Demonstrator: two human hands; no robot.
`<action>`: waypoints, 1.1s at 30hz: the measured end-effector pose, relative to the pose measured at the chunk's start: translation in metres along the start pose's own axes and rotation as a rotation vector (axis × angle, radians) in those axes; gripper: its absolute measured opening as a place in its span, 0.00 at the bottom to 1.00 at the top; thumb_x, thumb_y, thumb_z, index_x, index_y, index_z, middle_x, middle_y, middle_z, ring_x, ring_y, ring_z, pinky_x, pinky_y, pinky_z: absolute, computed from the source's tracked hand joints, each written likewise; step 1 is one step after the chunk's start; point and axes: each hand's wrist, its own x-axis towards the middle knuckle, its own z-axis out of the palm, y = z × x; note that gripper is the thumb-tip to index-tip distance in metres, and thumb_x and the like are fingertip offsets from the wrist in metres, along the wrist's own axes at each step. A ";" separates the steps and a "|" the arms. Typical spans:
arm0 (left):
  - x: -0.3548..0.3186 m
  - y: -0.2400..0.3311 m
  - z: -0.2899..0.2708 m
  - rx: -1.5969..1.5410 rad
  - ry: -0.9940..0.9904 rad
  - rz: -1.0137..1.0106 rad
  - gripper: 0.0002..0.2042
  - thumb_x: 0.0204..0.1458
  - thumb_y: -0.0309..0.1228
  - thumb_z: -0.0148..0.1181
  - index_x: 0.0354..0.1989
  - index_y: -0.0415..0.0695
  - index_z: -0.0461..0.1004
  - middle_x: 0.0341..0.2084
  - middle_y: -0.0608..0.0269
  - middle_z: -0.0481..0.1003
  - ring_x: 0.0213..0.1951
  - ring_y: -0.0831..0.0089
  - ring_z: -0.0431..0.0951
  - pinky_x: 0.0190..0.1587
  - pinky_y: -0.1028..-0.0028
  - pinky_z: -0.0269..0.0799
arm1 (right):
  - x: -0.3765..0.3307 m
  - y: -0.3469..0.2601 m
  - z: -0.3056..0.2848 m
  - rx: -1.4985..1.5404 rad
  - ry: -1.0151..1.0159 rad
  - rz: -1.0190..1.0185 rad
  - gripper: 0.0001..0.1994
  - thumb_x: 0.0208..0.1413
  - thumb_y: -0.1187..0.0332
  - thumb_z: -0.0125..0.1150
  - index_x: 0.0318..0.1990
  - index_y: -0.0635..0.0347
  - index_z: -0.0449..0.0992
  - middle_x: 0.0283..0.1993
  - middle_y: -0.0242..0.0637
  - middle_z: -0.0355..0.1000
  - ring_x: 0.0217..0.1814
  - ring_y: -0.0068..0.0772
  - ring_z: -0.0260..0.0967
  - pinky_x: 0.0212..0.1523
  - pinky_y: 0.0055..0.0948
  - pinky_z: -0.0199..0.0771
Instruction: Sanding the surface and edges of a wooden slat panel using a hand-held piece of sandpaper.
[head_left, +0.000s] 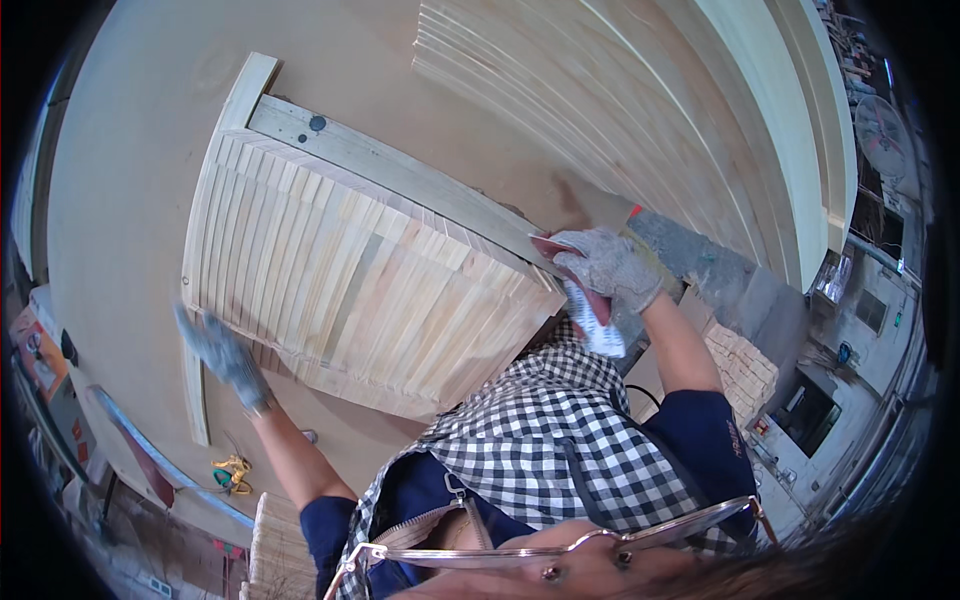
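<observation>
A tight row of pale wooden slats (340, 260), set side by side, lies in front of me on a broad tan surface. Along its far side runs a greyish wooden board (390, 175) with dark round spots. My right hand (612, 268), in a grey knit glove, is closed on a sheet of sandpaper (600, 308) at the row's right end. Its reddish-brown face and white printed backing both show. Over at the left end, my gloved left hand (228, 355) has its fingers stretched out and holds nothing. It is slightly blurred; whether it touches the slats I cannot tell.
Long pale wooden pieces (640, 110) are stacked at the far right. Bundled wood strips stand at my right (740, 370) and lower left (275, 545). A yellow-and-green object (232, 474) lies near the left edge. A fan (882, 130) is at far right.
</observation>
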 end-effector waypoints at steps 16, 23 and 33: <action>-0.195 0.024 -0.010 0.192 -0.068 0.120 0.29 0.60 0.40 0.40 0.66 0.43 0.41 0.65 0.43 0.42 0.65 0.48 0.48 0.63 0.55 0.48 | -0.020 0.022 0.025 -0.001 -0.030 0.024 0.21 0.50 0.53 0.55 0.50 0.51 0.73 0.48 0.40 0.71 0.50 0.44 0.68 0.51 0.39 0.65; -0.229 0.019 -0.014 0.079 -0.053 0.047 0.26 0.59 0.40 0.42 0.64 0.46 0.50 0.61 0.44 0.54 0.61 0.50 0.57 0.59 0.57 0.57 | -0.016 0.043 0.035 0.320 0.012 -0.011 0.20 0.50 0.51 0.55 0.49 0.48 0.74 0.46 0.43 0.72 0.50 0.44 0.68 0.51 0.38 0.66; -0.257 -0.007 -0.025 0.104 -0.172 0.016 0.25 0.59 0.41 0.42 0.64 0.46 0.51 0.60 0.44 0.55 0.60 0.50 0.58 0.58 0.58 0.58 | -0.016 -0.004 0.034 0.056 0.152 -0.116 0.14 0.51 0.61 0.52 0.43 0.53 0.74 0.40 0.44 0.73 0.43 0.49 0.69 0.44 0.43 0.68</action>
